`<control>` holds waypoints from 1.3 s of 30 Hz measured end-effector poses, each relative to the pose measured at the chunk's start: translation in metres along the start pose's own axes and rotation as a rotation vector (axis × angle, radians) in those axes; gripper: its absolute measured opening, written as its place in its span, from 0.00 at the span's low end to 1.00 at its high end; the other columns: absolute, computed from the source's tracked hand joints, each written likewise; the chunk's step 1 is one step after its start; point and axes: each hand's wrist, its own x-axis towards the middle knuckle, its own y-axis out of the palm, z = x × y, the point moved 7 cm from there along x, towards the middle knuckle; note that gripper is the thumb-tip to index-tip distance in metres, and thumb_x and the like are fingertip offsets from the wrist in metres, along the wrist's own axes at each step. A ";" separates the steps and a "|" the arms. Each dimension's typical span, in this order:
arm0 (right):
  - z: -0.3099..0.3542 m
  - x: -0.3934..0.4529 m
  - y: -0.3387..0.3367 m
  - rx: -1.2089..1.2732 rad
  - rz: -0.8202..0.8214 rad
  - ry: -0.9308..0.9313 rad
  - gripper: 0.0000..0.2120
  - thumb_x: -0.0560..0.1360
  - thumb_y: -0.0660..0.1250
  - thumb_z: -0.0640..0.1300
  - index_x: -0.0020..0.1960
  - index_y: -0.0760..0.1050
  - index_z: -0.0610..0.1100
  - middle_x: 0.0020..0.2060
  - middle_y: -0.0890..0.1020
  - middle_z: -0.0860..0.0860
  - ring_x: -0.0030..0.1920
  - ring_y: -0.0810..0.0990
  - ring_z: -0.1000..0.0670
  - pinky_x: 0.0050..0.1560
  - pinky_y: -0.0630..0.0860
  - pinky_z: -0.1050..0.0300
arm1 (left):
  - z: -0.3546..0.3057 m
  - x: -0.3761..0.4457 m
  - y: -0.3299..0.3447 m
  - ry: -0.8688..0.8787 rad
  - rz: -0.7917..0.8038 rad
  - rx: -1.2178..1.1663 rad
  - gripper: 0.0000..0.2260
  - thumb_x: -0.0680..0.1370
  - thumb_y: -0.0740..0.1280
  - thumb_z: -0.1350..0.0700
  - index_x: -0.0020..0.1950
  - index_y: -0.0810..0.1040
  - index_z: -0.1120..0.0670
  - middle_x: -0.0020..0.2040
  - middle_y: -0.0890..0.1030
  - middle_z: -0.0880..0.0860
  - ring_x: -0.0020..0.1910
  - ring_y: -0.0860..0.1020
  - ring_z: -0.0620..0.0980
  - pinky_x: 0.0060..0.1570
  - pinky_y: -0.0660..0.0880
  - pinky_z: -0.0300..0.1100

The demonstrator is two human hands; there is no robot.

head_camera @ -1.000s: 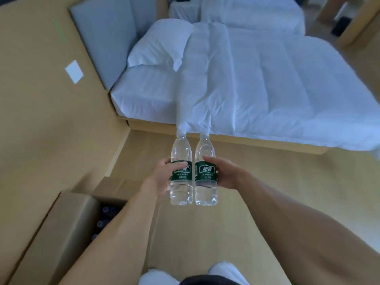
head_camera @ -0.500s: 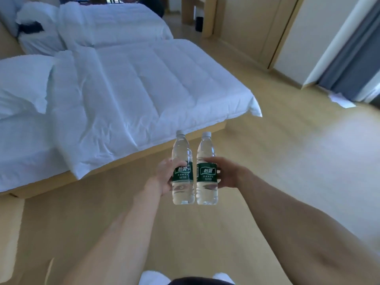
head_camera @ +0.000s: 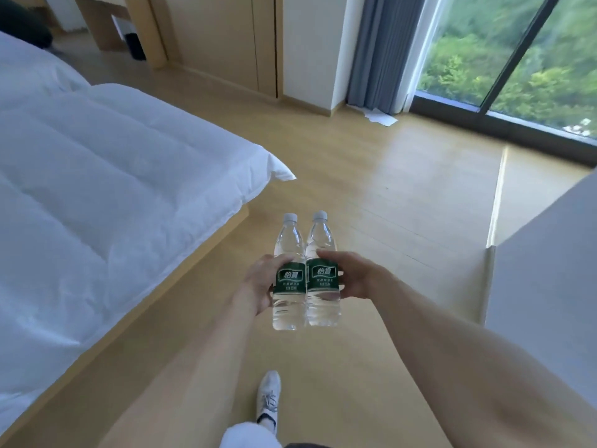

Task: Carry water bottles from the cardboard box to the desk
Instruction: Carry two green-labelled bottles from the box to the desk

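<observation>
Head view, and I have both hands out in front over the floor. My left hand (head_camera: 258,286) is wrapped around the left bottle (head_camera: 288,273) at its green label, thumb across the front, fingers curled behind. My right hand (head_camera: 350,276) grips the right bottle (head_camera: 323,270) the same way, thumb lying over the top edge of the label. I see the 2 bottles upright, side by side and touching, white caps pointing away from me, clear water visible above and below the labels. Both are in the air, resting on nothing.

Moving outward, below the bottles my white sneaker (head_camera: 268,396) is planted on the wooden floor (head_camera: 371,195), with a white trouser leg at the near edge. On the left, the bed (head_camera: 97,176) with its white duvet fills that side, 1 corner of the duvet hanging past the wooden frame. On the right, near me, there's a pale flat surface (head_camera: 546,270); whether that is the desk, I cannot tell. Far right is the big window (head_camera: 517,50) with greenery outside and a grey curtain (head_camera: 381,50) beside it, and a sheet of paper (head_camera: 381,118) lies on the floor at the curtain's foot.
</observation>
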 end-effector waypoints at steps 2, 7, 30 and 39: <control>0.017 0.018 -0.013 0.041 -0.044 0.003 0.22 0.72 0.76 0.54 0.60 0.79 0.42 0.50 0.83 0.46 0.53 0.83 0.43 0.51 0.82 0.41 | -0.019 0.031 0.001 0.000 0.003 0.040 0.21 0.76 0.72 0.52 0.64 0.74 0.63 0.49 0.80 0.62 0.46 0.80 0.60 0.49 0.78 0.63; 0.064 0.058 -0.035 0.124 -0.135 0.026 0.22 0.72 0.75 0.56 0.58 0.79 0.42 0.51 0.83 0.45 0.52 0.83 0.44 0.47 0.82 0.45 | -0.073 0.103 0.008 -0.016 0.042 0.131 0.17 0.74 0.75 0.49 0.55 0.75 0.57 0.47 0.82 0.59 0.45 0.80 0.59 0.44 0.80 0.59; 0.271 0.242 -0.189 0.180 -0.108 0.005 0.20 0.74 0.72 0.55 0.59 0.77 0.42 0.50 0.82 0.44 0.49 0.83 0.44 0.46 0.82 0.45 | -0.236 0.360 0.116 -0.092 0.109 0.133 0.24 0.78 0.70 0.51 0.69 0.74 0.64 0.50 0.80 0.63 0.46 0.81 0.61 0.44 0.80 0.57; 0.385 0.316 -0.261 0.116 -0.041 0.028 0.22 0.74 0.73 0.55 0.60 0.77 0.41 0.53 0.83 0.43 0.52 0.83 0.42 0.55 0.81 0.40 | -0.318 0.454 0.161 -0.111 0.028 0.113 0.17 0.76 0.72 0.47 0.58 0.80 0.57 0.42 0.84 0.56 0.39 0.84 0.57 0.44 0.82 0.56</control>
